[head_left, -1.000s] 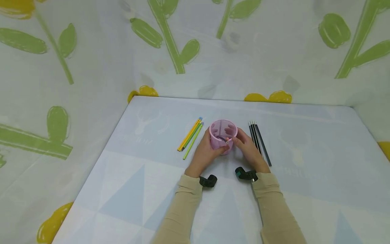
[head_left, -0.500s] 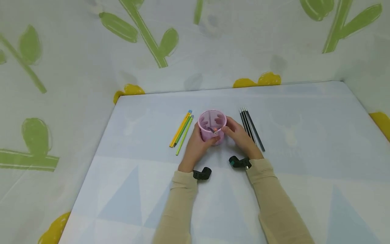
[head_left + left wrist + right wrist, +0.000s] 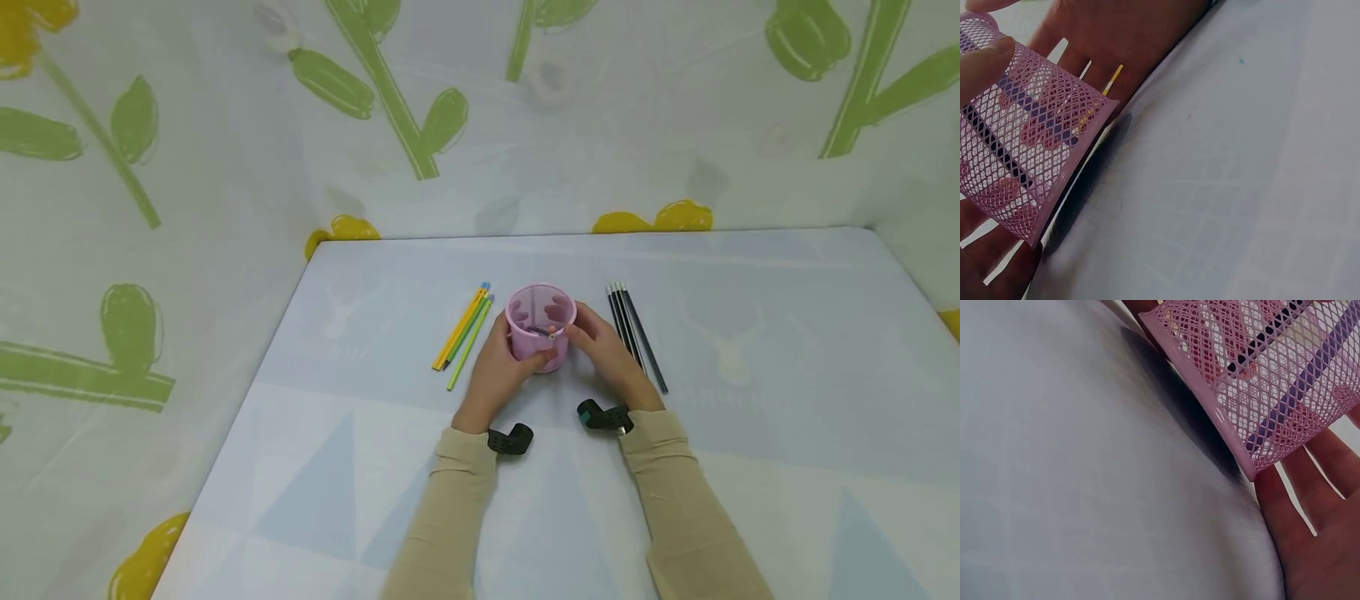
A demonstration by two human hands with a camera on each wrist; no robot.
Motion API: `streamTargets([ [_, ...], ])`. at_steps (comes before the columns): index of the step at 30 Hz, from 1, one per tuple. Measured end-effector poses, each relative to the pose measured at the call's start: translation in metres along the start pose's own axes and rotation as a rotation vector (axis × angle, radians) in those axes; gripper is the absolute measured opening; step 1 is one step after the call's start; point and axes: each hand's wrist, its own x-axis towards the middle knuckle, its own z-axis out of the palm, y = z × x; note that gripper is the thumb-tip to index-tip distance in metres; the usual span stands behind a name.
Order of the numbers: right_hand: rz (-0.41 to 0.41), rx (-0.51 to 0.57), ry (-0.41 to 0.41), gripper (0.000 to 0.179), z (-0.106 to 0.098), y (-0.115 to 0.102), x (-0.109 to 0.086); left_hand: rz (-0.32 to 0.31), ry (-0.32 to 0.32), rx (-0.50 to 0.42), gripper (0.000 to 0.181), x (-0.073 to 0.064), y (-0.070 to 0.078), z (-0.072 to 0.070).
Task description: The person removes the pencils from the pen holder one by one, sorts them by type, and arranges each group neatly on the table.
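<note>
A pink mesh pencil cup (image 3: 527, 344) stands upright between both hands near the middle of the table. My left hand (image 3: 495, 371) grips it from the left, thumb across the front wall. From the right, my right hand (image 3: 609, 357) holds the cup, its thumb at the rim. Low inside the cup, the head view shows something dark and a small orange-pink tip. Through the mesh (image 3: 1310, 394) in the right wrist view, one black and one purple stick-like strip show. A dark shadow (image 3: 1088, 181) lies along the cup's base in the left wrist view.
To the cup's left lie several yellow and green pencils (image 3: 459, 332) with blue ends. Several black pencils (image 3: 628, 321) lie to the right, partly behind the right hand. The pale table (image 3: 750, 350) meets a leaf-patterned cloth wall (image 3: 600, 158) at the back.
The head view has shifted and tilted slightly. Both hands keep hold of the pencil cup in the same place between the two groups of pencils.
</note>
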Motion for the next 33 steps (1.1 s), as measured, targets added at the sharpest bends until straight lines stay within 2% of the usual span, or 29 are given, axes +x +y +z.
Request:
streamTargets([
  [11, -0.023, -0.001, -0.007, 0.045, 0.0, -0.001, 0.0, 0.038, -0.001, -0.016, 0.082, 0.0, 0.002, -0.002],
  [18, -0.07, 0.005, -0.042, 0.051, 0.003, -0.03, -0.01, 0.024, -0.007, -0.023, 0.082, -0.001, 0.001, -0.004],
  [22, -0.058, 0.004, -0.049, 0.052, 0.003, -0.031, -0.01, 0.016, -0.01, -0.013, 0.083, -0.001, 0.001, -0.005],
  [26, -0.045, 0.015, -0.061, 0.055, 0.002, -0.032, -0.01, 0.034, -0.012, -0.019, 0.085, -0.001, 0.001, -0.005],
  [33, -0.083, 0.063, -0.109, 0.066, 0.002, -0.032, -0.008, 0.051, -0.036, -0.04, 0.087, 0.0, -0.001, -0.005],
])
